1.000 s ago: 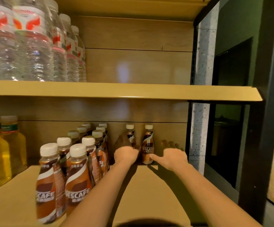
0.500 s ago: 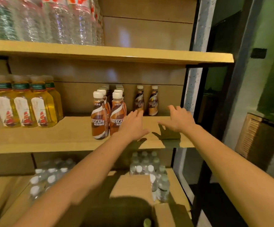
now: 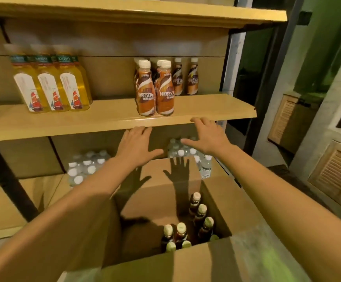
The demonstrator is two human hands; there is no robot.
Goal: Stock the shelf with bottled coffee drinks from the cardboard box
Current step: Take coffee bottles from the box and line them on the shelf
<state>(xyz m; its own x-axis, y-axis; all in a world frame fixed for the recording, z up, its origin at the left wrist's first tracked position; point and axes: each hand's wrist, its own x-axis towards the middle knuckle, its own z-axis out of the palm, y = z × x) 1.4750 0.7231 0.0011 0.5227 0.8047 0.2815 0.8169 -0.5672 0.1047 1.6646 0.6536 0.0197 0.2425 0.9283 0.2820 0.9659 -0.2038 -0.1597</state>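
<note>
Brown bottled coffee drinks (image 3: 155,92) with white caps stand in rows on the middle wooden shelf (image 3: 108,122), two more (image 3: 186,79) at the back right. An open cardboard box (image 3: 186,265) sits below me, with several coffee bottles (image 3: 188,226) upright in its right side. My left hand (image 3: 136,146) and my right hand (image 3: 206,137) hover empty with fingers spread, just below the shelf's front edge and above the far side of the box.
Yellow drink bottles (image 3: 51,88) stand at the left of the same shelf. Packs of water bottles (image 3: 88,165) lie on the bottom shelf behind the box. A dark upright post (image 3: 232,78) bounds the shelf on the right; louvred wooden panels (image 3: 334,174) are further right.
Both hands have let go of the two back coffee bottles and drawn back off the shelf, down toward the box. My view has tilted down, bringing the box and its bottles into sight.
</note>
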